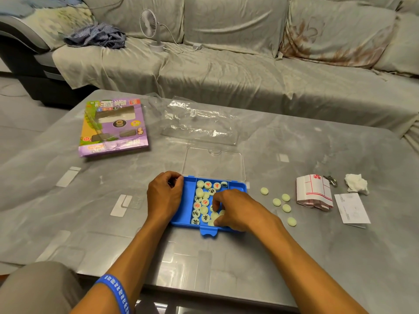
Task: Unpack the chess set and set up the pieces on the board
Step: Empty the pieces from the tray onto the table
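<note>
Setting: grey marbled table in front of a covered sofa.
Case: blue tray at near centre, clear lid folded back on its far side, round pieces heaped inside.
Left hand: fingers curled on the tray's left wall, likely steadying it.
Right hand: fingertips pinching among the pieces, probably lifting one out.
Loose pieces: five lie blank-side up, right of the tray.
Board: folded paper sheet farther right, not yet spread.
Packaging: purple box and plastic wrap sit at the far side, apparently set aside.
</note>
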### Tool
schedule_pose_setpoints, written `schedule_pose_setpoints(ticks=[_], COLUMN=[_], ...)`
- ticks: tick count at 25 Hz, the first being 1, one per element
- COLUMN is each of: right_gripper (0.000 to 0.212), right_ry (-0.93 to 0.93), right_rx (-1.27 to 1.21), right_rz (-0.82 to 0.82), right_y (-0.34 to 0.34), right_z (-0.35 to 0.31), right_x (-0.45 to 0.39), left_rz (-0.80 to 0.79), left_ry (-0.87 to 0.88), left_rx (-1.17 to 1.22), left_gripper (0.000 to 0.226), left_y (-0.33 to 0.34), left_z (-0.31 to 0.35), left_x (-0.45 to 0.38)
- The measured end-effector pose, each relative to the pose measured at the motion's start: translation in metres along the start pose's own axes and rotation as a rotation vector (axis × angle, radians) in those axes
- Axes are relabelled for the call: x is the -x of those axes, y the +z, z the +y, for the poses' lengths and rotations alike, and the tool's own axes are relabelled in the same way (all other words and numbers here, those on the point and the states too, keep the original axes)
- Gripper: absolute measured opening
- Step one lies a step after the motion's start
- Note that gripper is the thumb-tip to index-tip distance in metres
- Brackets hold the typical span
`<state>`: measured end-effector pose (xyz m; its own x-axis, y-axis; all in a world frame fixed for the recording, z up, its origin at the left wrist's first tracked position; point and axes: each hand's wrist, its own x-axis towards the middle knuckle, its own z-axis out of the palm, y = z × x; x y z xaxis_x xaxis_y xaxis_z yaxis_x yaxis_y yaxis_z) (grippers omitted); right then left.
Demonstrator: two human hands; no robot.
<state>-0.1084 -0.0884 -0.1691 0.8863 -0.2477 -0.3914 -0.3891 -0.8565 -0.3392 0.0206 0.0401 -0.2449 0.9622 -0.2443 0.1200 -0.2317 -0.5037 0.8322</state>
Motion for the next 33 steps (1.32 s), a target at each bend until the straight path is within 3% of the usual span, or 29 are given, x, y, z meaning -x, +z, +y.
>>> schedule_pose_setpoints(ticks=[3,8,12,15,18,22,25,28,30,33], right_gripper=[0.014,0.02,0.009,0.009,0.011,0.012,0.015,0.033,0.041,0.044], right_ry=[-0.036,-0.123,-0.075,0.033,0.24,0.384,0.156,-0.169,-0.18,-0.129], right_rx=[-0.024,-0.049,-0.403,-0.73,-0.557,-0.231,-0.077,-0.007,0.191,0.414], right_rz=[-0.038,0.061,0.26,0.544,0.741,0.539,0.621,0.408,0.268,0.301], right_y=[0.001,0.008,0.02,0.009,-0.004,-0.005,-0.005,0.004,0.013,0.015], right_z=[0.005,0.014,0.023,0.052,0.101,0.128,0.097,0.04,0.014,0.001], right_x=[-0.001,0.001,0.004,0.012,0.029,0.04,0.03,0.011,-0.004,-0.014], left_rz=[-0.003,0.002,0.005,0.006,0.006,0.003,0.006,0.006,-0.001,0.005], left_ry=[0.005,-0.002,0.008,0.017,0.017,0.01,0.008,0.007,0.007,0.015], left_rx=[0.009,0.018,0.02,0.019,0.014,0.01,0.012,0.011,0.012,0.013], left_gripper=[0.016,0.017,0.016,0.017,0.017,0.018,0.017,0.016,0.016,0.016], left_y=[0.0,0.0,0.0,-0.001,-0.001,0.002,0.001,0.0,0.001,0.0], left_z=[-0.002,-0.002,-0.003,-0.002,-0.002,-0.001,0.0,-0.001,0.0,0.0], left_x=[-0.001,0.0,-0.001,-0.001,-0.001,0.0,0.001,0.001,0.001,0.0])
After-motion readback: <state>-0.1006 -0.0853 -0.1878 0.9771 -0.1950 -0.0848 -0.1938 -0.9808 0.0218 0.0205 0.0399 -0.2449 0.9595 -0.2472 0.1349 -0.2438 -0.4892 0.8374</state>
